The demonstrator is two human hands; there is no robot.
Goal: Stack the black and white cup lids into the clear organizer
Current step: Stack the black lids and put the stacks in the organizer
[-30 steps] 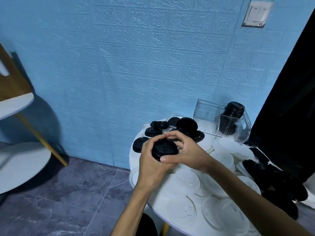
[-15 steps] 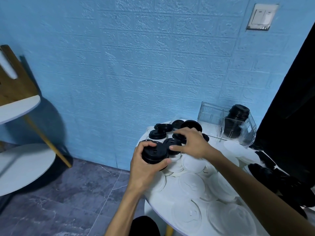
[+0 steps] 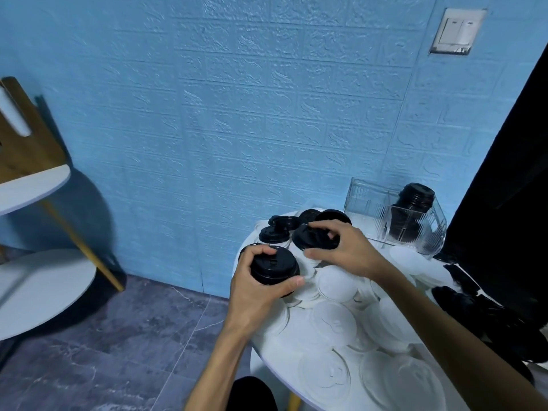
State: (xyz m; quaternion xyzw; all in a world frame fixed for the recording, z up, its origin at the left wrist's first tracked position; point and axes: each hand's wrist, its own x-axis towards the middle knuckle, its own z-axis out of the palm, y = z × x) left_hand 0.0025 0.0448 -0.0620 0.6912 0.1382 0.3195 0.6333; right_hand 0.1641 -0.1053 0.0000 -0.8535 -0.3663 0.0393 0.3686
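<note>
The left hand holds a grip around a small stack of black lids; the right hand pinches another black lid. The clear organizer sits at two o'clock on the worktop. A loose squeeze could spill the stack over the nearby edge.

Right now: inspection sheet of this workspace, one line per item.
Surface: round white table, mostly covered in lids.
Job's things: clear organizer at back holds a black lid stack; white lids and loose black lids spread out.
Clutter: dark heap at right edge, unclear.
Grippers: left hand grips a black lid stack; right hand pinches another black lid.
Cables: nothing seen.
Surroundings: blue wall, wall switch, wooden shelf.
</note>
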